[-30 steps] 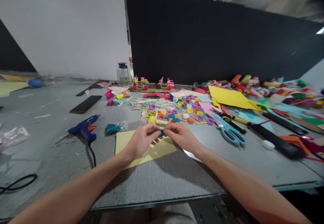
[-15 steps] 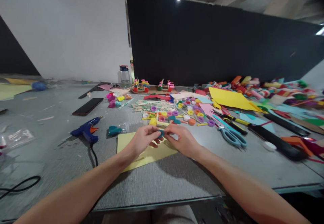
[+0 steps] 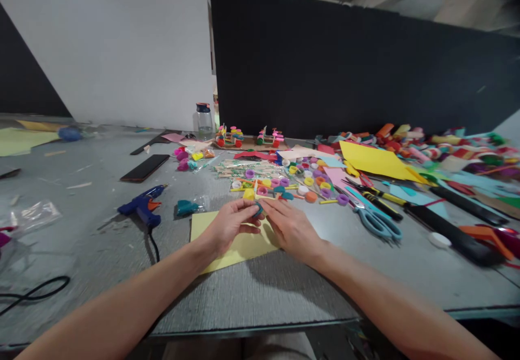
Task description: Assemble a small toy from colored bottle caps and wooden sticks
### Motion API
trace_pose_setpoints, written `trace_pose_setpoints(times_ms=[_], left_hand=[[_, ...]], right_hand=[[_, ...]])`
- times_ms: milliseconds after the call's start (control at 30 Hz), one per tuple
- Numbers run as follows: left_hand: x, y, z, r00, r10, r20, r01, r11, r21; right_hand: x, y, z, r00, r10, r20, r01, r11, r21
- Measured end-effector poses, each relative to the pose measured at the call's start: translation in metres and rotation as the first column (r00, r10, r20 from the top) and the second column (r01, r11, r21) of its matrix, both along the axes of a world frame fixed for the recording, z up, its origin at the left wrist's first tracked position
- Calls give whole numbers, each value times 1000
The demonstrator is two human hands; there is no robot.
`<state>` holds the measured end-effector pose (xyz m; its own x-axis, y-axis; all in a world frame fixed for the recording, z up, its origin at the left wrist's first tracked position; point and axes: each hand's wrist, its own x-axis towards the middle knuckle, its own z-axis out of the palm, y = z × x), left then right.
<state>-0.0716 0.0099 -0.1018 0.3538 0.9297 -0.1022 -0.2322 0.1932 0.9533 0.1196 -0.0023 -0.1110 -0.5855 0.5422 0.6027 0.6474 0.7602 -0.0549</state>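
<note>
Above a pale yellow sheet of paper, my left hand pinches a small teal lump of modelling clay between thumb and fingers. My right hand is closed against the lump's right side, its fingers pressed together and partly covering it; its thumb is hidden. More teal clay lies in a clear wrapper left of the paper. Just beyond my hands are a yellow lump and a small pale stick piece.
A blue glue gun with a black cord and a phone lie left. Coloured rings, bottle caps and sticks spread beyond my hands. Scissors, pliers and coloured paper are right. Two small colourful models and a bottle stand behind.
My right hand's fingers have gone from a fingertip pinch at the teal clay to lying straighter and flatter over its side. The left hand still holds it. The view has shifted slightly.
</note>
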Motion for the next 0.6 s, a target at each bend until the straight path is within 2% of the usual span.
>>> trace_pose_setpoints(times_ms=[267,600], left_hand=[[1,1,0,999,12,34,-12,1000,-2],[-2,4,1,1000,30,-9,-30,1000,9]], right_hand=[[-4,-2,-2,999,-28,24,28,999,-17],[11,11,4,958,-147,-247,138,989,-51]])
